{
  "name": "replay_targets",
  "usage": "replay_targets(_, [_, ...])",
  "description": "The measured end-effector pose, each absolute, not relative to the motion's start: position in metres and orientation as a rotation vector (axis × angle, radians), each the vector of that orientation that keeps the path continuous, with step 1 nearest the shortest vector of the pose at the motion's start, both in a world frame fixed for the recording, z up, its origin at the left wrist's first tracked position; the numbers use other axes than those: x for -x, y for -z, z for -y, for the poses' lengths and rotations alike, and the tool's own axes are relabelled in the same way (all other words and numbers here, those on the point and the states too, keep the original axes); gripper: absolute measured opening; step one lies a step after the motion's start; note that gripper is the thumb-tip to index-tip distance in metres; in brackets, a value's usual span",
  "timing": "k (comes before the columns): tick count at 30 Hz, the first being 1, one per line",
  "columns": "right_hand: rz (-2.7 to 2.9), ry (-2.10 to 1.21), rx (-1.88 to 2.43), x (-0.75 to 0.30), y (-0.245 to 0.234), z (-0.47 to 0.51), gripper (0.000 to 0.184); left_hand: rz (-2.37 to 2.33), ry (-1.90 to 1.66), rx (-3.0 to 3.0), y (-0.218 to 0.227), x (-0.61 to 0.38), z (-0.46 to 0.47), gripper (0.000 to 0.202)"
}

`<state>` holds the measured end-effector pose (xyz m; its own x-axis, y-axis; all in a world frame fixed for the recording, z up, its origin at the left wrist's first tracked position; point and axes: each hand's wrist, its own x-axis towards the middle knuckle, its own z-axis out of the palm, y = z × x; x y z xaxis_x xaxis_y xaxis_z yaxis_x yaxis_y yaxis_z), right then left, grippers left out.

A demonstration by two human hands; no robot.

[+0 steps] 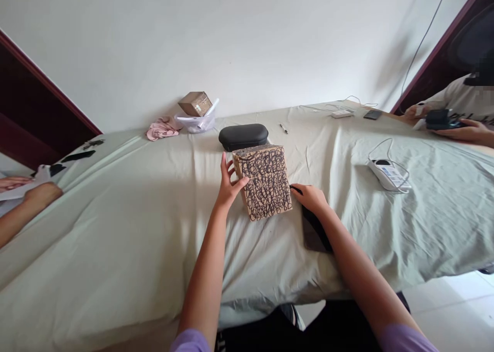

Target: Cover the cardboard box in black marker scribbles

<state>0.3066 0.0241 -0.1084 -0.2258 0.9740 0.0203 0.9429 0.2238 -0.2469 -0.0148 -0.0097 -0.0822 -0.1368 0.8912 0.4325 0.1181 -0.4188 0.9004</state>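
Note:
In the head view, a cardboard box [267, 183] stands tilted, its near face covered with looping black scribbles. My left hand [229, 185] grips the box at its left side, thumb on the scribbled face and fingers spread behind the edge. Close by the right edge of the box, my right hand [311, 197] is closed around a black marker [295, 189], most of which the fingers hide. Under my right wrist lies a flat black tablet-like thing [313, 232], partly covered by the forearm. Just behind the box rests a black zip case [243, 135].
A pale green cloth [146, 228] covers the table. Toward the wall are a pink cloth [163, 128], a plastic bag [197, 122] with a small box [195, 104], and a pen [284, 128]. A white power strip [389, 176] lies right. People's hands show at both sides.

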Motion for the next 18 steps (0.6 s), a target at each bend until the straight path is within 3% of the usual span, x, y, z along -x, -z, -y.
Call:
replay_targets(7, [2.321,-0.312,1.830,-0.307,0.109,-0.026,0.049,-1.279,-1.617,-1.863,0.046,0.012,0.004,0.048])
replay_targets(18, [2.334,-0.360,1.794,-0.309,0.108,-0.026,0.048,-1.354,-1.711,-1.860,0.049,0.005,-0.022,0.045])
